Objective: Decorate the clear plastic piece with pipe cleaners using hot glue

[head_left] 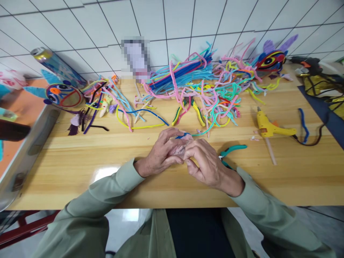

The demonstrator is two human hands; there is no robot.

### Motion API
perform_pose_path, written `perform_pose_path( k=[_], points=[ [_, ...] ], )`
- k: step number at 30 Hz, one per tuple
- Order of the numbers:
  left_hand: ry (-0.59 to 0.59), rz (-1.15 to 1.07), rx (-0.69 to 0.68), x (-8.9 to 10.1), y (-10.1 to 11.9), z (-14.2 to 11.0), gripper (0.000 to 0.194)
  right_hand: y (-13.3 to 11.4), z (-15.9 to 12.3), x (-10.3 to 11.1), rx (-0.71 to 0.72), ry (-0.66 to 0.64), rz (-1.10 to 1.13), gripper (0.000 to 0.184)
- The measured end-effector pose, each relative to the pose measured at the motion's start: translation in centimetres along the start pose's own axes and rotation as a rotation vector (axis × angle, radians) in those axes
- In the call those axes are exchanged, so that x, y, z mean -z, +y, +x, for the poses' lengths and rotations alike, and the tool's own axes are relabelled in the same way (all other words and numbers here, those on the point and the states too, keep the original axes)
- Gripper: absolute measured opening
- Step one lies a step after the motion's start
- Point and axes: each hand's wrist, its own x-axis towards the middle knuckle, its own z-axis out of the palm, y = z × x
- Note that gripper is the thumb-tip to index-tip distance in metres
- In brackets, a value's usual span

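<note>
Low over the front middle of the table, my left hand (163, 152) is closed around a pale pinkish, partly see-through piece (179, 148) with a dark blue strip on its far edge. My right hand (204, 162) pinches at the near right edge of the same piece. Whatever lies between those fingertips is too small to make out. Just past the hands lies a loose mint pipe cleaner (206, 131). Teal-handled pliers (233, 149) rest by my right wrist, their jaws partly hidden behind the hand. Yellow-and-green handled pliers (198, 113) lie farther back.
A heap of colourful pipe cleaners (185, 79) spreads along the tiled wall. A yellow glue gun (270, 125) with its cord is at right. Decorated animal-like faces stand at left (63, 95) and right (270, 62). A can (57, 66) leans at back left, near an orange-bottomed tray (33, 125).
</note>
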Motion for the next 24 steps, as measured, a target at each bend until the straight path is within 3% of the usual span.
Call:
perform_pose_path(
  k=[12, 24],
  points=[
    [-0.024, 0.070, -0.032, 0.3, 0.2, 0.2, 0.065, -0.4, 0.0, 1.1, -0.049, -0.065, 0.078, 0.008],
    [0.022, 0.114, -0.113, 0.0, 0.2, 0.4, 0.064, -0.2, 0.1, 0.6, 0.008, 0.002, 0.016, 0.021]
  ],
)
